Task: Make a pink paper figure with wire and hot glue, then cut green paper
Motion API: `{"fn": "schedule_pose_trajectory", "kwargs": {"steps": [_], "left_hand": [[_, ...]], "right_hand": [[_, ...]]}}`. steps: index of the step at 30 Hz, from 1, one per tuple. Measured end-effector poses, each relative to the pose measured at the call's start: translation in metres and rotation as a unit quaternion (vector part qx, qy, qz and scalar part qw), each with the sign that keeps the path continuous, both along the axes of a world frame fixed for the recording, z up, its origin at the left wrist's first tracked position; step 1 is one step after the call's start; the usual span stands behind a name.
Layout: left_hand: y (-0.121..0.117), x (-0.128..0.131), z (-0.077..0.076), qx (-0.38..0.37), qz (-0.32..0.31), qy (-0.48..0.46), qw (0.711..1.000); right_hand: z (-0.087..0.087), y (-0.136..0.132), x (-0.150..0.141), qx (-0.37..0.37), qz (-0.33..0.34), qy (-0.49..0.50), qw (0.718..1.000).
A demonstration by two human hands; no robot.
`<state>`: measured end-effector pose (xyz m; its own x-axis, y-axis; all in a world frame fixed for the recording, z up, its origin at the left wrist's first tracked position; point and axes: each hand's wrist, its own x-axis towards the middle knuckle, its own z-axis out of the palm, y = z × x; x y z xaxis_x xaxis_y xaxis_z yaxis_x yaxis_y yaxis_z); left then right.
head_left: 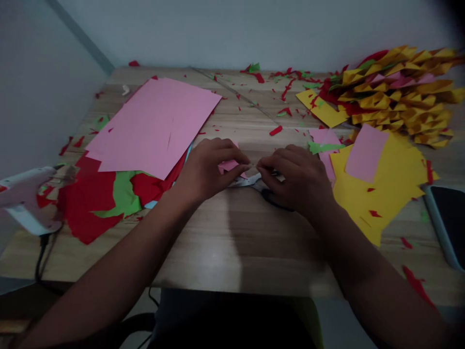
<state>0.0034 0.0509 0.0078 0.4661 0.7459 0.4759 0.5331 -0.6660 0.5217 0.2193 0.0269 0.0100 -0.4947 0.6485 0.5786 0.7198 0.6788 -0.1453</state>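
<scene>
Pinching near scissors (250,181) and pink paper (228,166), left grip (210,167) faces right grip (298,174).

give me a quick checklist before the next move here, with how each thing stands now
1. Grip secured: cannot tell; the left hand and right hand pinch close together, but what they hold is too small to see.
2. Scissors out of the way: not ok; they lie right by both hands.
3. Glue gun cool: cannot tell; it is at the left.
4. Pink sheets near: ok; piled at the left.
5. Table free of scraps: not ok; red scraps lie scattered.
</scene>
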Motion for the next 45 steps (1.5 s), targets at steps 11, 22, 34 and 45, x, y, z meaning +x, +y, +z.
{"fn": "schedule_pose_trajectory", "kwargs": {"steps": [11,22,34,45], "left_hand": [[-0.009,0.005,0.011,-0.064,-0.055,0.031,0.996],[-0.019,0.018,0.01,-0.281,0.005,-0.235,0.931],[-0.027,0.031,-0.002,-0.369,0.023,-0.398,0.839],[-0.021,0.012,0.012,-0.228,0.028,-0.124,0.965]], "right_hand": [[-0.002,0.003,0.004,0.024,0.072,-0.023,0.997],[0.01,-0.007,0.002,0.085,0.004,0.007,0.996],[0.006,-0.015,-0.01,0.088,-0.049,0.121,0.988],[0.009,-0.005,0.004,0.07,0.038,0.008,0.997]]}}
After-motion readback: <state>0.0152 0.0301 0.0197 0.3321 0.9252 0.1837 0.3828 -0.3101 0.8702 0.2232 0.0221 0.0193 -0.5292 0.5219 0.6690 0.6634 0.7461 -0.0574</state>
